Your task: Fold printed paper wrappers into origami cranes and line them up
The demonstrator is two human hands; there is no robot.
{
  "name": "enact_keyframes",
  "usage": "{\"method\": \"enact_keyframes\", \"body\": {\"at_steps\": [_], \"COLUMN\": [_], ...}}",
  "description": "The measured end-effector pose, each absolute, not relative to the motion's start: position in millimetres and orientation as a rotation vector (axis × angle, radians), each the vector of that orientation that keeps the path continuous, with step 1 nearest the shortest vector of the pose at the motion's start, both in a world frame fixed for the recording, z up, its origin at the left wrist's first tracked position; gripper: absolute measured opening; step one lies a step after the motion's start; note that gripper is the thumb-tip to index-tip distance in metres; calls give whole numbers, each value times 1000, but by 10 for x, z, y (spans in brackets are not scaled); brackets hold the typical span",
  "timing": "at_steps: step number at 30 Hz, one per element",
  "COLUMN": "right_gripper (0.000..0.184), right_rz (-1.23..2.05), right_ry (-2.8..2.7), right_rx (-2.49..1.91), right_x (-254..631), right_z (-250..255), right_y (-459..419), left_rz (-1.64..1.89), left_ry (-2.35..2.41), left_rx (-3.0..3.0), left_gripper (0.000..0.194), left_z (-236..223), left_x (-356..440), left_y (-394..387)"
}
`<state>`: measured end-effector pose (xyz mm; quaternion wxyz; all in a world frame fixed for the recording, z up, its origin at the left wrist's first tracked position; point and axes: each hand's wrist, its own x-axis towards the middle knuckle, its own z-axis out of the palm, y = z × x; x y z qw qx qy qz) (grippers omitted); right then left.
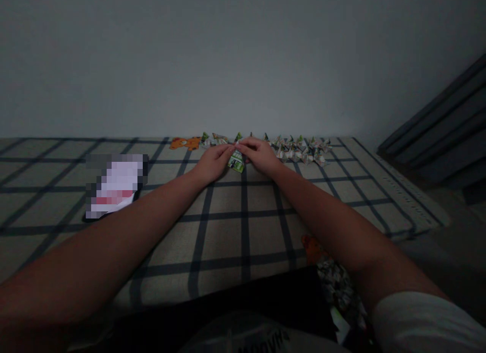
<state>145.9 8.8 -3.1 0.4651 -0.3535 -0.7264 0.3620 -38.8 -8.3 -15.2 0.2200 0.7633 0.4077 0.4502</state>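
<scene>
Between both hands is a small piece of printed paper [237, 162], green and white, hanging from the fingertips above the checked cloth. My left hand [215, 162] pinches its upper left edge, fingers closed. On the other side my right hand [261, 153] pinches the top of the same paper with thumb and fingers. Just behind and to the right lie several folded paper pieces [299, 149] in rows, made of similar printed paper. How the held paper is folded at the fingertips is hidden.
A phone [117, 183] with a blurred lit screen lies at the left. An orange bear-shaped piece [185, 142] rests near the wall [243, 59]. More folded paper [337, 284] is by my right forearm. The checked cloth [228, 236] ends at the right, near a dark curtain [440, 125].
</scene>
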Motion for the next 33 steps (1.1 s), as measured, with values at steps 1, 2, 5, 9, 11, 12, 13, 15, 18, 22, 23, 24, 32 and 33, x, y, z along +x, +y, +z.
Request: {"method": "enact_keyframes", "body": {"at_steps": [1, 2, 5, 9, 11, 12, 13, 15, 18, 22, 23, 24, 32, 33], "right_gripper": [35, 36, 37, 35, 34, 35, 36, 38, 40, 38, 37, 36, 35, 36], "right_rz": [923, 956, 1009, 1025, 1057, 1083, 1114, 1181, 1256, 1251, 1243, 1236, 1255, 1268], "right_ry": [-1751, -1711, -1620, -1581, -1569, -1562, -1558, -1563, -1596, -1611, -1613, -1613, -1558, -1548], "right_rx": [-885, -903, -932, -941, -930, -921, -910, -883, -838, -835, -841, -849, -875, -867], "right_x": [1458, 1457, 1455, 1455, 1451, 1449, 1446, 1444, 1449, 1462, 1463, 1463, 1466, 1469], "right_z": [-27, -23, -18, -12, -7, -5, -4, -5, -14, -24, -23, -21, -1, -5], "right_y": [84, 84, 99, 123, 123, 120, 117, 110, 111, 127, 129, 130, 95, 90], "left_rz": [1243, 1233, 1157, 1142, 1157, 1164, 1174, 1195, 1211, 1196, 1190, 1184, 1145, 1139], "left_ry": [1133, 1137, 1116, 1126, 1138, 1136, 1128, 1102, 1075, 1086, 1087, 1090, 1183, 1191], "left_rx": [2092, 2073, 2056, 2103, 2141, 2166, 2193, 2232, 2237, 2228, 2238, 2253, 2374, 2388], "left_gripper": [48, 49, 49, 39, 35, 35, 34, 34, 32, 31, 31, 31, 31, 31], "left_z": [-148, -138, -83, -41, -52, -62, -72, -90, -103, -108, -109, -110, -125, -122], "left_x": [-388, -387, -378, -362, -358, -357, -357, -357, -358, -360, -360, -359, -335, -332], "left_y": [-83, -88, -119, -138, -129, -123, -119, -116, -121, -118, -116, -115, -112, -114]}}
